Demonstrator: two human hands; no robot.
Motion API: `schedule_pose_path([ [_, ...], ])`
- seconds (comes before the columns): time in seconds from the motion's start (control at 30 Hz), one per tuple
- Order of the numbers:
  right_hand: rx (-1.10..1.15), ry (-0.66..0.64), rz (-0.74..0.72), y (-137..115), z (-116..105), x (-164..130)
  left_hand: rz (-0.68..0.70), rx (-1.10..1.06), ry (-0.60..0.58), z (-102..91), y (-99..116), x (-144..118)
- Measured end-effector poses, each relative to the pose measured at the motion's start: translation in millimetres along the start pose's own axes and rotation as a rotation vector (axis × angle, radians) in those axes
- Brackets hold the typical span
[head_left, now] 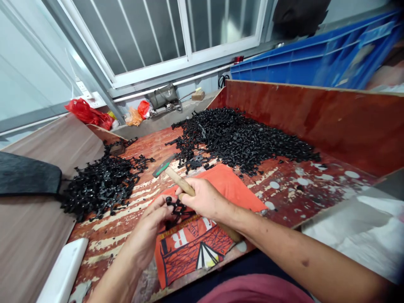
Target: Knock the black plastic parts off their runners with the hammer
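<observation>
A worn red-painted wooden surface (284, 185) carries a large heap of black plastic parts (240, 139) at one o'clock. Centre, on an orange cloth (227, 185), the right hand (206, 200) grips a wooden-handled hammer (176, 176). The left hand (148, 231) pinches a small black plastic sprue (176, 207); a misjudged blow could catch those fingers.

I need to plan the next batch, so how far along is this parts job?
Apparently done: a large heap of small black pieces lies by the far board. In hand: the left hand holds a black sprue on the orange cloth; the right hand grips a hammer. Apparently left: a pile of whole sprues at left.
</observation>
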State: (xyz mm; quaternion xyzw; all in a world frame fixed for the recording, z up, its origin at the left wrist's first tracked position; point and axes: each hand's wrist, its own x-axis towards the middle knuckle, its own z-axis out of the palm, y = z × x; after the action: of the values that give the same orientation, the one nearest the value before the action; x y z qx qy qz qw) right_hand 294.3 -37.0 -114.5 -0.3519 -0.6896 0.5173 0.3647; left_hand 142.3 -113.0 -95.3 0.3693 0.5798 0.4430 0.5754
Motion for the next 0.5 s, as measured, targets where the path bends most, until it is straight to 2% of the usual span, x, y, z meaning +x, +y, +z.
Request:
schedule_pose_path([
  [0.1,0.009,0.010,0.011,4.6,1.1,0.7,-0.011,0.015,0.013,-1.3,3.3,6.4],
  [0.23,0.034,-0.011,0.026,3.8,-7.9,-2.2,0.117,0.118,0.152,-15.2,7.4,20.9],
  [0.33,0.095,0.011,0.073,5.2,-23.1,-10.2,0.150,0.186,0.248,-32.0,7.0,36.7],
  [0.5,0.146,0.026,0.187,20.1,-44.7,-32.3,0.213,0.233,0.237,-44.0,-9.7,69.0],
])
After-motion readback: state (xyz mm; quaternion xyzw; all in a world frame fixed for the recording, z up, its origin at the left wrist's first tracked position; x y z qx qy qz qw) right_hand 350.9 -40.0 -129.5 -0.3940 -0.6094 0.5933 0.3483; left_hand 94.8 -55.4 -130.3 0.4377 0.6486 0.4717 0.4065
